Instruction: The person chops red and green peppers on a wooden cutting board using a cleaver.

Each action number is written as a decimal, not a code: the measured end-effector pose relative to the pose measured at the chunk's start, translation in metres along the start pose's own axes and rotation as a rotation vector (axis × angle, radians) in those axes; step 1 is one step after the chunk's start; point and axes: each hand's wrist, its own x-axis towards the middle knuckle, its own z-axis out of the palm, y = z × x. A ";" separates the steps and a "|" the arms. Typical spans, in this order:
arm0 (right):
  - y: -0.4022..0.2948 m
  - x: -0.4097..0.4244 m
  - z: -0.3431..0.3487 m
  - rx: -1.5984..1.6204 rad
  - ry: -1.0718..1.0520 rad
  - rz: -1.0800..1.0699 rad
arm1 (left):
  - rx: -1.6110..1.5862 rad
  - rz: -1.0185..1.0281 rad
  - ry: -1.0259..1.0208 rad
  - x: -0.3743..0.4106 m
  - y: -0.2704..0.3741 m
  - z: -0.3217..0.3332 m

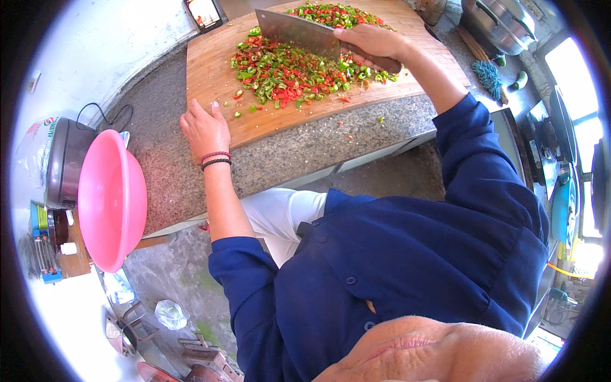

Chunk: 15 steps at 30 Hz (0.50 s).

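My right hand (374,42) grips the dark handle of a broad cleaver (300,34), its blade pointing left over the peppers. Beneath and around the blade spreads a pile of chopped red and green chili peppers (286,71), and more chopped pepper lies behind it. All of this rests on a large wooden cutting board (210,62). At the board's near left corner my left hand (205,126) lies on the edge with fingers somewhat apart and holds nothing. The blade's lower edge is partly lost among the pepper pieces.
The board sits on a speckled stone counter (267,162) with a few stray pepper bits. A pink plastic basin (102,200) leans beside a dark appliance (71,153) at left. Behind the board stands a phone (204,13). Metal pot (501,24) and blue scrubber (488,76) are at right.
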 end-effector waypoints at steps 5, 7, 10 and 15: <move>-0.005 -0.001 -0.014 -0.054 0.135 -0.099 | -0.002 0.013 0.043 -0.002 -0.006 0.004; 0.014 0.014 -0.008 -0.055 0.148 -0.038 | 0.001 0.016 0.048 -0.002 -0.005 0.003; 0.040 0.022 0.007 -0.056 0.129 0.069 | -0.010 0.034 0.039 0.000 -0.001 0.005; 0.029 0.010 -0.016 0.095 0.115 0.053 | -0.026 0.026 0.034 -0.001 -0.003 0.004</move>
